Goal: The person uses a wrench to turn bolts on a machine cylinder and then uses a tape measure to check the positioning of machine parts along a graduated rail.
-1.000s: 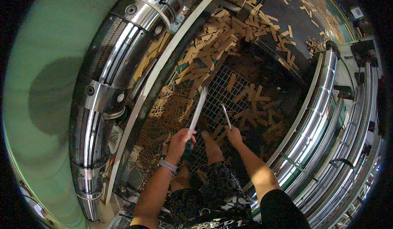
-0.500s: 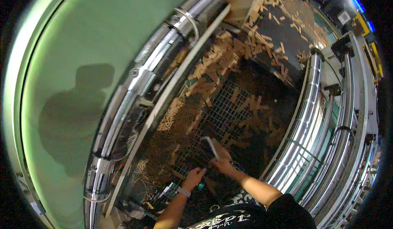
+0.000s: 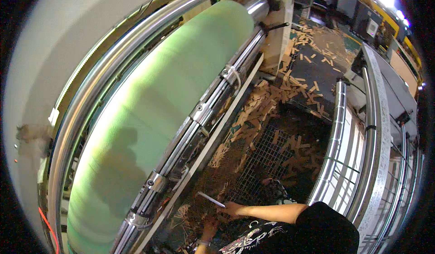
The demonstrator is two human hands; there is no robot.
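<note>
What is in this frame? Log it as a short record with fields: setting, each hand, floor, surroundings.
setting: person leans down between a large green roller and a bank of chrome rollers
right hand: holds a thin pale strip low over the floor
left hand: low by the roller frame, among the scraps; grip cannot be told
floor: metal grating strewn with cardboard scraps
surroundings: chrome bar arcs over the green roller; dark machinery behind
</note>
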